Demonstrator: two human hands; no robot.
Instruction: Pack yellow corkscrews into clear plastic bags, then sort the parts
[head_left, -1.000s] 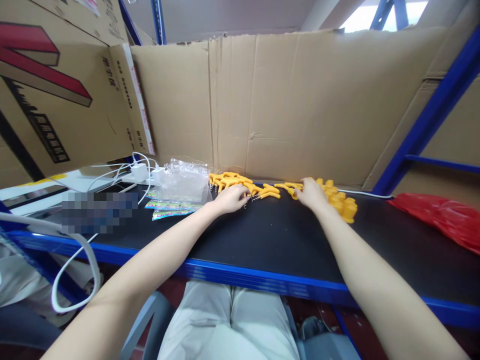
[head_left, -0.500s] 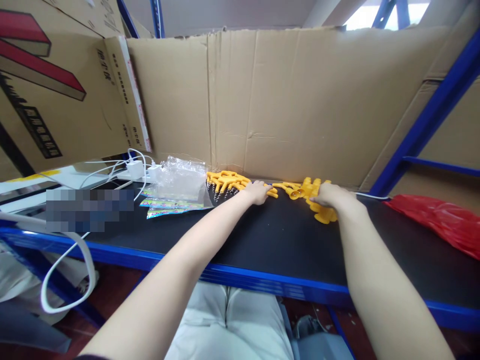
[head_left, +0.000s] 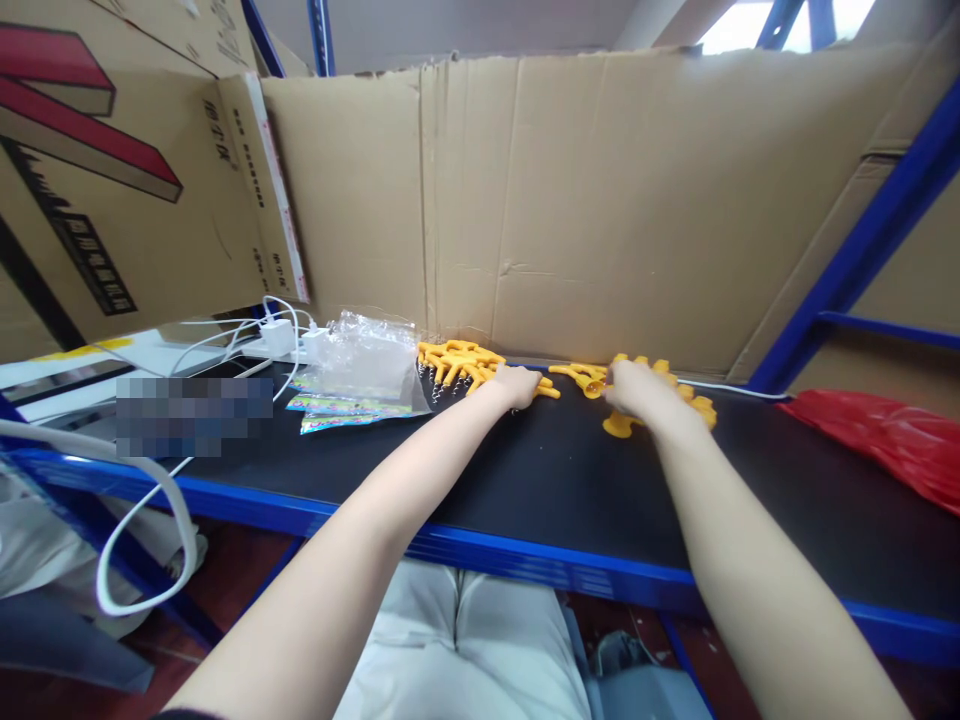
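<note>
My left hand (head_left: 517, 387), fingers curled, is closed over an orange branched plastic piece (head_left: 550, 389) whose prongs stick out to the right. Just left of it lies a heap of similar orange branched pieces (head_left: 457, 358), with coiled metal springs (head_left: 442, 390) showing under the prongs. My right hand (head_left: 637, 390) is closed at the fingertips on a yellow cup-ended plastic piece (head_left: 592, 388); its grip is partly hidden. More yellow cup-ended pieces (head_left: 703, 408) lie beneath and behind that hand. Another orange branched piece (head_left: 568, 370) rests between my hands.
Clear plastic bags (head_left: 352, 350) with colourful printed edges lie left of the heap. White plugs and cables (head_left: 277, 338) are farther left. Red plastic (head_left: 874, 430) lies at the right on the black tabletop (head_left: 517, 500). Cardboard (head_left: 585, 200) stands behind, beside a blue post (head_left: 847, 260).
My right hand has moved left, from over the yellow pile to the cup-ended piece at its left side, uncovering yellow pieces on the right. My left hand stays almost in place.
</note>
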